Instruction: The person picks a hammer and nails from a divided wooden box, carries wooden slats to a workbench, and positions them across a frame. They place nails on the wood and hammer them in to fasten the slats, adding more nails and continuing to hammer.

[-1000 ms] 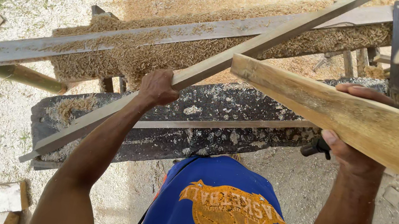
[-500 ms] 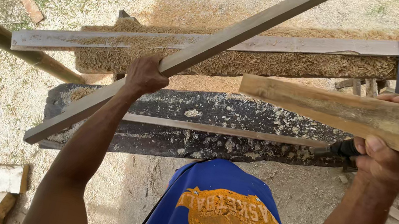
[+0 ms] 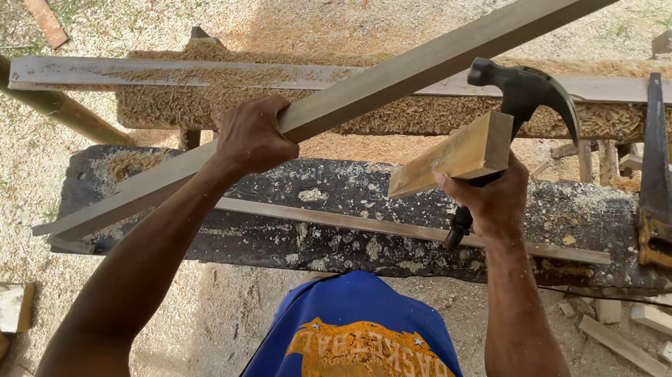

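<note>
The left hand grips a long lath that slants from the bench's left edge up past the top of view. The right hand is closed around a hammer and a short block together, held above the bench. A thin strip lies along the bench top. Offcuts crowd the ground at right; sawdust-strewn ground lies open at left.

the long plank runs past the top edge, its end unseen.
</note>
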